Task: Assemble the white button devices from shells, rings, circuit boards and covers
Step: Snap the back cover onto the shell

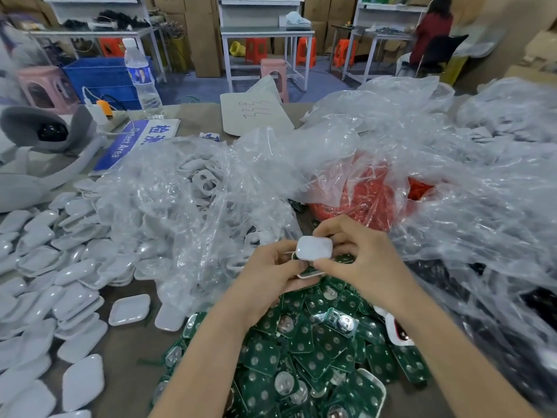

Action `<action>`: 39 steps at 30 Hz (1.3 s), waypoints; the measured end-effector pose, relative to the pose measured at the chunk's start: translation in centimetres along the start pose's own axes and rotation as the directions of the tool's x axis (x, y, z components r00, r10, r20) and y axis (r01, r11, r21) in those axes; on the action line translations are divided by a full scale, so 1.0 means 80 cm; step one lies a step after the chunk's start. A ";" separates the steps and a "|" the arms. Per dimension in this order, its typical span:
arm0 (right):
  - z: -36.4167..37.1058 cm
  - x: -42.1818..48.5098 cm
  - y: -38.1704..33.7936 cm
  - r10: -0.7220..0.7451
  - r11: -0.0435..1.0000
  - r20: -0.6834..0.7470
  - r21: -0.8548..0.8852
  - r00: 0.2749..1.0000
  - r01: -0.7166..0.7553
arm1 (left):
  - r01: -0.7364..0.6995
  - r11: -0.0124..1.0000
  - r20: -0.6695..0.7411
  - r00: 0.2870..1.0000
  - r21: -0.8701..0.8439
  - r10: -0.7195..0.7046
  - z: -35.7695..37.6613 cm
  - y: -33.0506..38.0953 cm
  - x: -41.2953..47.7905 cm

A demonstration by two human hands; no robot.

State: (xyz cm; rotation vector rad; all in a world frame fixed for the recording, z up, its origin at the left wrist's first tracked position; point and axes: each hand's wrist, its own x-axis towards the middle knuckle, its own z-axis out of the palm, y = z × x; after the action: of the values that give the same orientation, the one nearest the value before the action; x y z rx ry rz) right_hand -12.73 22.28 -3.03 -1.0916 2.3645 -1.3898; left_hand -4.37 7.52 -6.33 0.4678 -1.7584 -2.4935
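Nearest you, green circuit boards [301,357] lie heaped loose. Just above them, your left hand [271,267] grips a shell [309,275] while your right hand [358,254] pinches a white cover [315,248] onto it. Beyond, one clear bag [180,224] holds white rings [206,181], and another bag [340,173] holds red parts [361,209].

left hand [272,268] gripping shell [310,274], right hand [358,254] pinching cover [315,248]

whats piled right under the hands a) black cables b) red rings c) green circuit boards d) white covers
c: green circuit boards are heaped beneath the left hand and right hand, which both grip a white button device.
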 end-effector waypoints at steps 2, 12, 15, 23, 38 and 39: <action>-0.017 0.000 0.007 -0.007 1.000 0.061 -0.001 0.998 0.007 | 0.050 0.998 0.006 0.999 -0.036 -0.050 -0.002 0.004 -0.001; -0.011 0.001 0.022 -0.034 0.999 0.201 0.037 0.979 0.027 | 0.091 0.985 0.014 0.996 -0.148 -0.090 -0.003 0.013 -0.005; -0.010 0.000 0.024 -0.037 0.998 0.170 0.051 0.985 0.028 | 0.091 0.988 0.002 0.996 -0.129 -0.091 -0.002 0.013 -0.004; -0.009 -0.001 0.025 -0.034 0.997 0.150 0.077 0.988 0.023 | 0.015 1.000 0.048 0.999 -0.027 -0.014 0.000 0.011 -0.008; -0.002 -0.001 0.026 0.192 0.864 0.027 0.469 0.981 -0.182 | -0.186 0.953 -0.052 0.978 0.240 0.204 0.013 0.014 -0.012; -0.001 -0.002 0.026 0.191 0.868 -0.002 0.468 0.982 -0.168 | -0.189 0.953 -0.098 0.971 0.237 0.217 0.013 0.012 -0.010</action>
State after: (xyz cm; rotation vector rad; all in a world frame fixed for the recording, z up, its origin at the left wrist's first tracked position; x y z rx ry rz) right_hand -13.68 23.01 -4.69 -0.6904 1.9372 -1.7966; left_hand -4.00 8.31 -4.95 0.4181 -1.9412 -2.0934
